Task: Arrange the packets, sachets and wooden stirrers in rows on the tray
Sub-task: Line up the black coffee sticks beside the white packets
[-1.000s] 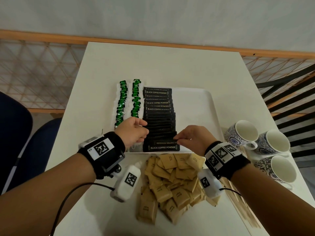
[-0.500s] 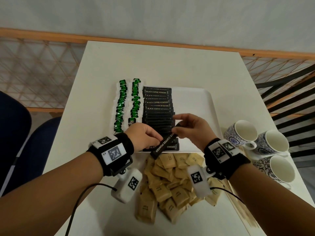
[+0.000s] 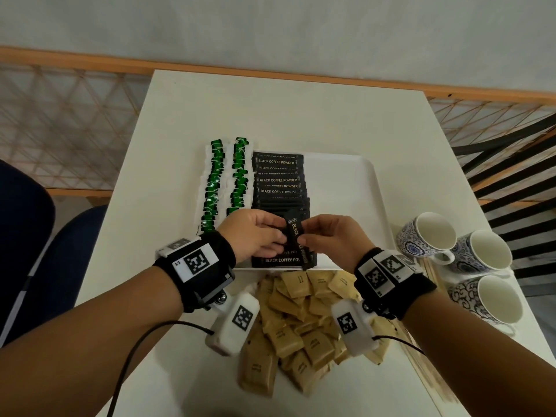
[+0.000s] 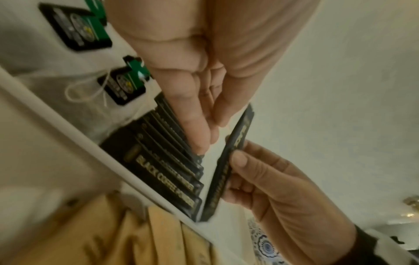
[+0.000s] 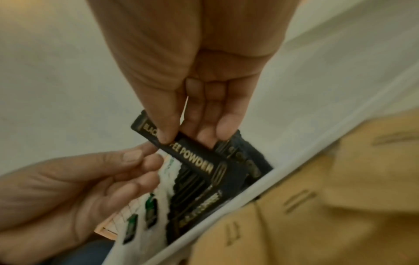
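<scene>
Right wrist view shows the right hand pinching one black sachet between thumb and fingertips, near the sachet's upper end; the print reads "COFFEE POWDER". The left hand comes in from 8 o'clock, its fingers loosely bent, fingertips beside the same sachet. In the left wrist view those left fingers hang nearly straight and close together, just short of the sachet's edge; whether they touch it cannot be told. In the head view the held sachet stands almost upright, tilted, raised above the near end of the row of black sachets that lies overlapped down the middle-left of the tray. At 9 o'clock from that row lie two rows of tea bags with green tags, at the tray's left edge. The right half of the tray is bare. At 6 o'clock from the tray, on the table, a loose heap of brown packets lies partly under both wrists. Wooden stirrers lie at 4 o'clock, along the table's right side. Three patterned cups stand at 3 o'clock, just right of the tray, close together.
</scene>
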Motion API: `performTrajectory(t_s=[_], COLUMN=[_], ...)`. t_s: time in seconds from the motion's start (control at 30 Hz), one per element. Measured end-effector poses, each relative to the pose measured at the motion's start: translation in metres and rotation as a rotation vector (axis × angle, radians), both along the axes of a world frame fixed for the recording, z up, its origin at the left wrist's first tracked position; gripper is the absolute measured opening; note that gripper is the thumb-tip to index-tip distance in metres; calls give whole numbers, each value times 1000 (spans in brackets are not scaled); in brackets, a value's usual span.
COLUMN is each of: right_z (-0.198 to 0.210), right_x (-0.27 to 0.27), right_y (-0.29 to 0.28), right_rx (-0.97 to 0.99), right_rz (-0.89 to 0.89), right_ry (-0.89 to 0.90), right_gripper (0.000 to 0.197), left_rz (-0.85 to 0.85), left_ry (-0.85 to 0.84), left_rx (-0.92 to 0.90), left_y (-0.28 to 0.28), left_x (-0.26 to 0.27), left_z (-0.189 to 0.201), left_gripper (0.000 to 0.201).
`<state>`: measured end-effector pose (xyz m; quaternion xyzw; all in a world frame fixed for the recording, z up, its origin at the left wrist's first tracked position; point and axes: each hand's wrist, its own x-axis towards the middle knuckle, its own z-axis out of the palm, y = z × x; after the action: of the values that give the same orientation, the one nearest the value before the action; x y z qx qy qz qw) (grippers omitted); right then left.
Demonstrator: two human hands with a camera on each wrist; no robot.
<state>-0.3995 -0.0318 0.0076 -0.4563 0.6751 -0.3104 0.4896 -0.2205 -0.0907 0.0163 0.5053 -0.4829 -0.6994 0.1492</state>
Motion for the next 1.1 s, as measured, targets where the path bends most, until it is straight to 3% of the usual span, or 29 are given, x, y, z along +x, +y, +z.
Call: performTrajectory(t_s=[0.07, 0.13, 0.2, 0.47, 0.67, 0.9, 1.1], right_z=[-2, -4, -6, -17, -17, -16, -13], right_x=[-7, -10, -5, 20, 26, 23, -13], right_y=[-1, -1, -2, -15, -21, -19, -9], right_rx=[-25, -32, -17, -2, -26, -5, -35], right_rz=[144, 399, 538, 626, 556, 572, 139], right_ry=[267, 569, 673, 719, 766, 724, 502], right_gripper=[20, 24, 26, 18, 10, 16, 25], left_rz=[30, 78, 116, 120, 107, 64, -6], left_ry=[-40, -65, -67, -86, -97, -118, -163], left_rx=[-46, -76, -82, -93, -86, -106, -164], left_y=[-5, -11, -16, -18, -17, -13, -9], left_x=[7, 14, 20, 26, 27, 22, 15], left_z=[-3, -4, -4, -6, -8, -11, -14], left_gripper=[20, 17, 16, 13, 13, 13, 15])
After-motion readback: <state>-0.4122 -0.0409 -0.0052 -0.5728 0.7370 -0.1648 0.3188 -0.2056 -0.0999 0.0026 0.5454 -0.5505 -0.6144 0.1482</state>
